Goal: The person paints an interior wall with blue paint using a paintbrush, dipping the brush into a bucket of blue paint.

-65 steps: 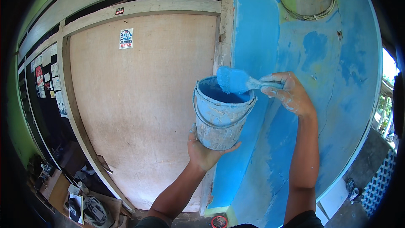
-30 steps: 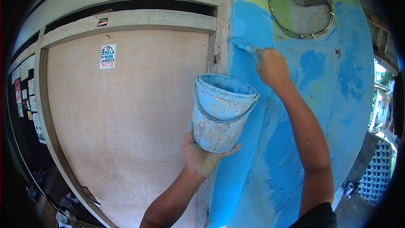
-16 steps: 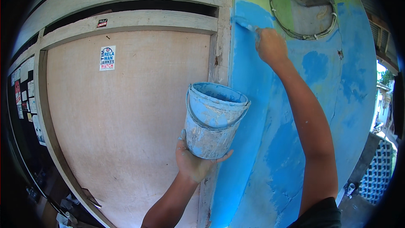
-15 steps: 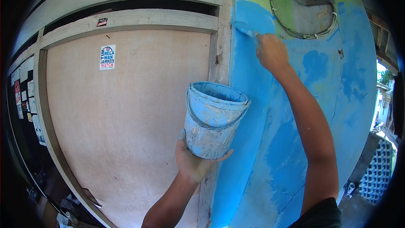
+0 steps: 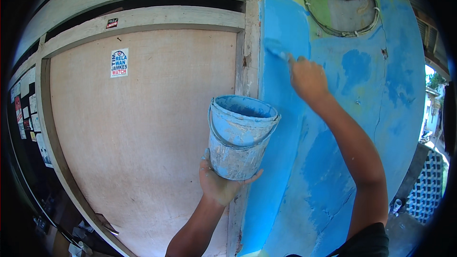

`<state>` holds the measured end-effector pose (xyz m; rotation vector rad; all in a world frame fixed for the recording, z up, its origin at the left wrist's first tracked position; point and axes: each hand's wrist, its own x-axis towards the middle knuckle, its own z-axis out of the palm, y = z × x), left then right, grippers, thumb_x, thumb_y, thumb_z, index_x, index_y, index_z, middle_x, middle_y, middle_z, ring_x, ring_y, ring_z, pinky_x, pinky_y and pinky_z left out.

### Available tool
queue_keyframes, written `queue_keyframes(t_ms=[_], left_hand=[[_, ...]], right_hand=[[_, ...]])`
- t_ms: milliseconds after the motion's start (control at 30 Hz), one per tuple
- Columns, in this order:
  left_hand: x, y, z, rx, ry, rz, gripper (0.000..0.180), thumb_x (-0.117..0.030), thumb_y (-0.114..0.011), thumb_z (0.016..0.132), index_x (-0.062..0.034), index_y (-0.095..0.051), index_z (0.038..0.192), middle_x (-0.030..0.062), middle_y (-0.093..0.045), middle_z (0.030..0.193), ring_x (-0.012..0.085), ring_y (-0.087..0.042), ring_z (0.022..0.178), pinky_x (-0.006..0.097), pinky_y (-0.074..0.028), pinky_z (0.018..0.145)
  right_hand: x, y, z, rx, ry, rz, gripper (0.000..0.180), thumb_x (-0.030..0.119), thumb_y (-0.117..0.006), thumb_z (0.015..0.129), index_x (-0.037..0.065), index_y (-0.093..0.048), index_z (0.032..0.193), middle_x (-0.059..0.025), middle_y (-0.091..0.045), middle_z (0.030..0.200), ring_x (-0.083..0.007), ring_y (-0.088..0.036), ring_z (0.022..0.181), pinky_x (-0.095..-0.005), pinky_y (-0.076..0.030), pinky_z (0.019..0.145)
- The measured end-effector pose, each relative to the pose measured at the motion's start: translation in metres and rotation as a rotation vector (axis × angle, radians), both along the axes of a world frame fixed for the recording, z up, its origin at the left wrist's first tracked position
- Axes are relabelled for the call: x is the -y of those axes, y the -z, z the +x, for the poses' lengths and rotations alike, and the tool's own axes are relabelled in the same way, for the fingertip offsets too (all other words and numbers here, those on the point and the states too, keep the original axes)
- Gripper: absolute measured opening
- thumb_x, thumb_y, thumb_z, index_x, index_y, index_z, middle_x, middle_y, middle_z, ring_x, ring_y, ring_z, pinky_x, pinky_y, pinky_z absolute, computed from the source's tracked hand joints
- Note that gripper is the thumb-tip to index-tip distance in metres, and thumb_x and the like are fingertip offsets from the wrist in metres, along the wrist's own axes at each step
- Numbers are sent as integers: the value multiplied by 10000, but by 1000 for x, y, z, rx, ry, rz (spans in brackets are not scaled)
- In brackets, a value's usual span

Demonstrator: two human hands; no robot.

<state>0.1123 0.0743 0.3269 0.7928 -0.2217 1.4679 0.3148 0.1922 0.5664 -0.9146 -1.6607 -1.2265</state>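
My left hand [image 5: 219, 183] holds a paint-smeared blue bucket [image 5: 240, 135] from underneath, at chest height in front of the door frame. Blue paint shows inside the bucket. My right hand [image 5: 307, 77] is raised and grips a paintbrush [image 5: 276, 50] whose bristles press against the wall [image 5: 333, 162] near the door post. The wall is partly covered in fresh blue paint, with green patches left near the top.
A plain plywood door [image 5: 143, 138] with a small sticker [image 5: 119, 62] fills the left. A wooden post [image 5: 247, 66] separates it from the wall. Cables and a meter box [image 5: 350, 0] hang high on the wall. A patterned block wall [image 5: 428, 185] stands at the far right.
My right hand lifted the brush out of the bucket and up onto the wall near the post, then drew it down a little. The bucket sank slightly and shifted left.
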Motion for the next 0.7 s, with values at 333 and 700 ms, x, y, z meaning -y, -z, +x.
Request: queue_keyframes(t_ms=[333, 700], left_hand=[[-8, 17, -6, 19, 26, 11, 771, -587, -170, 1036, -176, -162, 1689, 199, -194, 1720, 445, -243, 1568, 724, -195, 1196], [-1, 47, -39, 58, 15, 2, 778, -607, -185, 1035, -172, -174, 1680, 212, -192, 1712, 459, -247, 1560, 728, -261, 1166]], right_hand=[[52, -18, 17, 91, -24, -32, 274, 128, -639, 971, 55, -739, 1216, -200, -708, 890, -388, -713, 731, -519, -575, 665], [34, 131, 20, 393, 86, -218, 345, 40, -608, 917, 18, -711, 1245, -161, -694, 845, -310, -718, 654, -418, -558, 555]])
